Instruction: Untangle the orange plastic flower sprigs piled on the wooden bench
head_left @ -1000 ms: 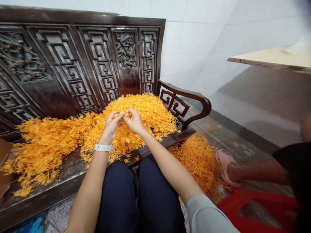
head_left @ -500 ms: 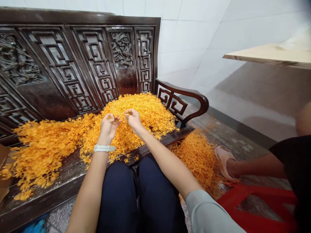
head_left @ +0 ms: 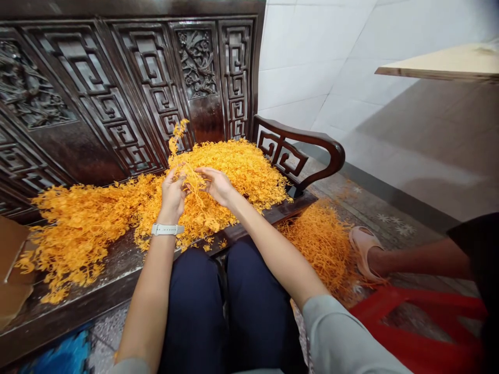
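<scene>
Orange strands [head_left: 194, 178] lie between left grip [head_left: 172, 197] and right grip [head_left: 219, 187], extending above.

Clear passage exists above the armrest [head_left: 304, 136]. Left of it, the yellow heap [head_left: 241, 166] obstructs low reach; at its rear end, the carved backrest [head_left: 206, 119] closes the way. Below it, an orange pile [head_left: 317, 244] and slippered foot [head_left: 364, 252] obstruct the floor [head_left: 372, 209]; right and higher, a board [head_left: 448, 63] overhangs.

A heaped yellow-orange sprig pile [head_left: 148, 208] lies on the dark carved wooden bench [head_left: 121, 261], right of a brown cardboard box [head_left: 11, 252].
</scene>
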A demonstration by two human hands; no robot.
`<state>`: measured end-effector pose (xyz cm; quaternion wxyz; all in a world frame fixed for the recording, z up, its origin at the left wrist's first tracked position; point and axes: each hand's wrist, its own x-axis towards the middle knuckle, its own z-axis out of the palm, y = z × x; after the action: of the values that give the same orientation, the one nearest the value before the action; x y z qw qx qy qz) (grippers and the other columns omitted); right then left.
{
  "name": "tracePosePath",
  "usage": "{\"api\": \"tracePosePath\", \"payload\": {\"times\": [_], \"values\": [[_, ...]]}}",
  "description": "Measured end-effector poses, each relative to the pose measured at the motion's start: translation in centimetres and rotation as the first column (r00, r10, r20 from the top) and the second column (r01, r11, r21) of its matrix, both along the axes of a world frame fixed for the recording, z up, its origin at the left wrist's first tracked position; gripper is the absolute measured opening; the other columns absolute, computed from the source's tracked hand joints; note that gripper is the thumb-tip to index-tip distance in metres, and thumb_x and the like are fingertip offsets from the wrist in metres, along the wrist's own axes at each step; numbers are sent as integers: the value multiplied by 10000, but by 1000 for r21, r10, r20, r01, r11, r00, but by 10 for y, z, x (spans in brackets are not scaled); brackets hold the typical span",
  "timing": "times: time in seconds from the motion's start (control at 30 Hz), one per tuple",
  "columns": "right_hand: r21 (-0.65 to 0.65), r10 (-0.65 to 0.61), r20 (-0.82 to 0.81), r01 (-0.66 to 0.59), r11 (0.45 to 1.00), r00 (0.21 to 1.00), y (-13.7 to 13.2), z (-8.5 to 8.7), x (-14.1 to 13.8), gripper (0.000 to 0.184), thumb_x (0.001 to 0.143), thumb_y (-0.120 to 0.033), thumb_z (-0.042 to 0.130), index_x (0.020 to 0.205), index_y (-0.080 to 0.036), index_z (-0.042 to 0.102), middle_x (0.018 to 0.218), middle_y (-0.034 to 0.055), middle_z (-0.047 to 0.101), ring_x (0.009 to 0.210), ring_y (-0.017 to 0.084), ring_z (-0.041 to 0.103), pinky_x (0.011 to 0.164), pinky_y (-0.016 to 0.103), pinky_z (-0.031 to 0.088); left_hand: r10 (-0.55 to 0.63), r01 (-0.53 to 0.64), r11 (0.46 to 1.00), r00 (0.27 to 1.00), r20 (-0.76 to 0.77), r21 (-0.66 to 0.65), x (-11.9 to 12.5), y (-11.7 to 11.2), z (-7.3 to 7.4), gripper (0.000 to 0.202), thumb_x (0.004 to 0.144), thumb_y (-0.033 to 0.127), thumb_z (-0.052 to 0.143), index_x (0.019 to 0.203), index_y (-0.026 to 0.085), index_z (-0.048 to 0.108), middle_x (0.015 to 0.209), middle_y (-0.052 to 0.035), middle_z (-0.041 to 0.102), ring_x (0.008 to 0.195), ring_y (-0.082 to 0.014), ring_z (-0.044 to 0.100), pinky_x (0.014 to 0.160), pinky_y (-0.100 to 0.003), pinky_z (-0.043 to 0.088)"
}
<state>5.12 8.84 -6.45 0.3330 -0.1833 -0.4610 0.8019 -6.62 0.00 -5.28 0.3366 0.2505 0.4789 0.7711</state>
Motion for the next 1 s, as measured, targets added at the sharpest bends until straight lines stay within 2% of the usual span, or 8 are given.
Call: {"api": "tracePosePath", "payload": {"times": [0.13, 0.23, 0.33, 0.5, 0.7, 0.83, 0.93, 1.0], "values": [[75, 48, 31, -51, 996, 998, -7, -3, -7, 287, 868, -369, 765, 1102, -221, 692, 1149, 68, 718, 877, 166, 642, 716, 299, 546, 12, -13, 1000, 999, -46, -27, 2, 5, -5, 328, 751, 147, 806, 1070, 223, 790, 868, -13, 739, 559, -83, 569, 463, -170, 425], [166, -3, -2, 3, 986, 1000, -9, -7, -14, 233, 855, -348, 786, 1014, -206, 689, 1060, 45, 726, 928, 159, 641, 795, 284, 534, -16, 16, 1000, 1000, -27, -5, 5, 7, -7, 348, 762, 153, 815, 1101, 229, 786, 924, -28, 755, 621, -92, 605, 516, -174, 467], [223, -172, 29, 161, 961, 985, -7, -10, -17, 132, 891, -292, 722, 864, -197, 635, 875, -9, 668, 804, 127, 585, 749, 246, 484, -44, 43, 999, 999, 32, 15, 5, 5, -4, 301, 785, 137, 787, 1073, 220, 764, 855, -6, 711, 575, -76, 584, 539, -190, 480], [225, -247, 144, 211, 951, 958, -2, -11, -17, 132, 972, -293, 585, 876, -205, 608, 778, -32, 574, 663, 118, 459, 590, 213, 365, -122, 113, 992, 977, 173, 58, 1, -2, 3, 141, 880, 253, 749, 1010, 208, 716, 644, 34, 580, 553, -95, 583, 565, -200, 486], [259, -332, 110, 295, 920, 937, -5, -4, -33, 204, 991, -217, 514, 796, -195, 568, 668, -48, 523, 612, 111, 455, 597, 210, 354, -205, 187, 977, 955, 212, 102, -3, 2, 3, 151, 905, 341, 748, 953, 208, 696, 784, -10, 699, 609, -108, 629, 545, -205, 490], [338, -317, 53, 281, 898, 947, -10, -2, -46, 250, 995, -232, 546, 747, -210, 529, 636, -52, 529, 586, 115, 478, 577, 213, 377, -100, 93, 995, 972, 215, 42, -17, 4, 7, 104, 935, 316, 671, 881, 233, 639, 611, 30, 567, 465, -103, 468, 415, -196, 367], [409, -312, -14, 291, 865, 950, -12, -2, -45, 308, 1033, -434, 554, 812, -219, 565, 592, -58, 502, 531, 120, 442, 533, 228, 354, 88, -92, 996, 977, 193, 12, -50, -9, 9, 214, 931, 286, 556, 753, 221, 457, 544, 60, 414, 420, -112, 312, 378, -197, 266], [416, -383, -43, 365, 833, 923, -15, -2, -41, 369, 1042, -541, 516, 873, -221, 591, 591, -59, 488, 523, 118, 433, 533, 234, 347, 257, -260, 965, 961, 101, 17, -78, -24, 6, 187, 885, 257, 485, 730, 217, 388, 575, 52, 404, 450, -136, 304, 379, -211, 269]]}}
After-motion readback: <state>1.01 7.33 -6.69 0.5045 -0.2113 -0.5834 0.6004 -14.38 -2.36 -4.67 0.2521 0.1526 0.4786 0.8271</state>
